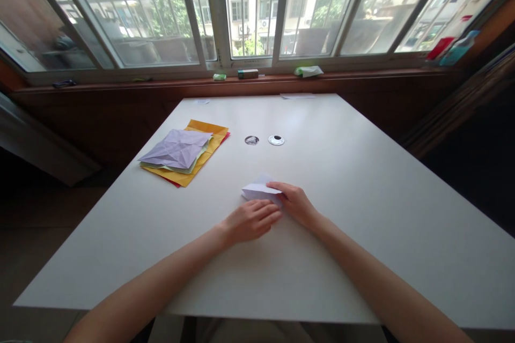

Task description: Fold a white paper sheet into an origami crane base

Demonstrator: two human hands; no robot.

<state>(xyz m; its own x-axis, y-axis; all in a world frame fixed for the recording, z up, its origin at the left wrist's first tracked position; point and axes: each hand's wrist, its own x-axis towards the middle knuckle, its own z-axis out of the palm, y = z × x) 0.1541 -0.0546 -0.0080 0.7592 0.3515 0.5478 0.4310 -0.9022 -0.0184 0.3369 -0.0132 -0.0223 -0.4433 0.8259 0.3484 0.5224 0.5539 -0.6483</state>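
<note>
A small folded sheet of white paper (257, 191) is on the white table in front of me, with one flap standing up. My right hand (295, 203) grips its right edge, thumb and fingers closed on the paper. Just in front of the paper is my left hand (254, 220), palm down with its fingers stretched toward the right hand. Its fingertips overlap the paper's near edge from this view; whether they touch it I cannot tell.
Creased sheets lie stacked at the left, a lilac sheet (177, 148) over a yellow sheet (207, 129). Two round stickers or discs, a left disc (251, 140) and a right disc (276, 140), lie beyond the hands. Small packets, including a green-white one (309, 71), line the windowsill.
</note>
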